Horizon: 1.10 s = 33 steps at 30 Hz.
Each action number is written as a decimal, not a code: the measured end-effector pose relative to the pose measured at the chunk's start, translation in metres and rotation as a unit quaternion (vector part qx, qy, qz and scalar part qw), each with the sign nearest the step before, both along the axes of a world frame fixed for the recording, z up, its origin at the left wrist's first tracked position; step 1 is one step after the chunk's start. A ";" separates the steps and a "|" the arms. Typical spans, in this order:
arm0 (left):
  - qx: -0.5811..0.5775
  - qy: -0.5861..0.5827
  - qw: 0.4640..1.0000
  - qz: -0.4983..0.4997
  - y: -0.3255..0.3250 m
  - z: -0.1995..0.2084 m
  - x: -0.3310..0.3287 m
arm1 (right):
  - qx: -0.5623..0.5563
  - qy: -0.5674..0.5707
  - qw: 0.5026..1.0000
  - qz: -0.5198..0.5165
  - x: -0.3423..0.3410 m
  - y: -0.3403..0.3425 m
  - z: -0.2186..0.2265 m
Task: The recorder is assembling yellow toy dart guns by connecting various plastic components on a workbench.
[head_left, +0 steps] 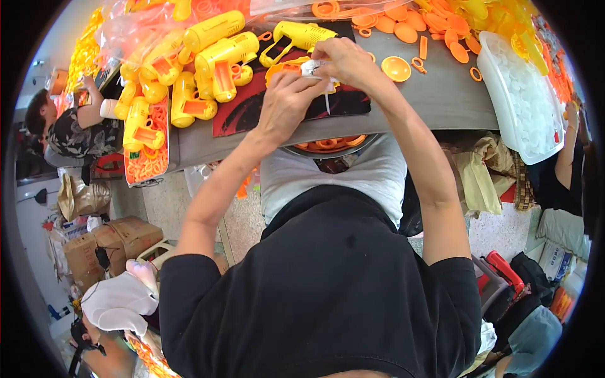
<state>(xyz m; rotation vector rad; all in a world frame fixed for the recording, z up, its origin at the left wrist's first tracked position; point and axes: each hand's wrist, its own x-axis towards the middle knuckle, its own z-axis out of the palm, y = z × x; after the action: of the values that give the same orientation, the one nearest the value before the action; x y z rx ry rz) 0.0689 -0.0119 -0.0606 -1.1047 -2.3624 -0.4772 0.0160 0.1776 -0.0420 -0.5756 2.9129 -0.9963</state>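
Observation:
My left hand (285,108) has its fingers closed on the near side of a yellow plastic shell (290,67), which lies over a dark red-and-black mat (252,120). My right hand (348,62) reaches in from the right, its fingers pinched at a small white part (311,67) set in that shell. The fingertips of both hands nearly meet there and hide much of the part. Just beyond them rests another yellow housing (305,34) with a handle. To the right of my right hand sits an orange round cup (396,68).
Several yellow gun-shaped housings (220,63) are piled at the left, beside a tray of small orange pieces (146,169). Orange discs (406,31) lie at the back right. A white bin (488,69) of translucent pieces stands at the right edge. A bowl (331,148) of orange parts is on my lap.

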 end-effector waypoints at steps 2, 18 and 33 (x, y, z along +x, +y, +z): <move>0.062 0.001 0.998 0.021 -0.010 -0.002 0.010 | 0.008 0.009 1.000 0.002 0.005 -0.006 0.001; 0.169 -0.152 0.973 0.039 -0.011 -0.006 -0.006 | -0.032 0.209 0.967 -0.140 0.111 -0.020 -0.035; 0.029 -0.073 0.996 0.043 -0.012 0.001 0.002 | -0.187 0.116 0.963 -0.157 0.078 0.018 0.003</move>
<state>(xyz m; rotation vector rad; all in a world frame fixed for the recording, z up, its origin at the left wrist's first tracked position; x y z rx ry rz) 0.0708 -0.0242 -0.0599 -0.9685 -2.4932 -0.6104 0.0941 0.1958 -0.0385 -0.2445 3.1005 -1.6449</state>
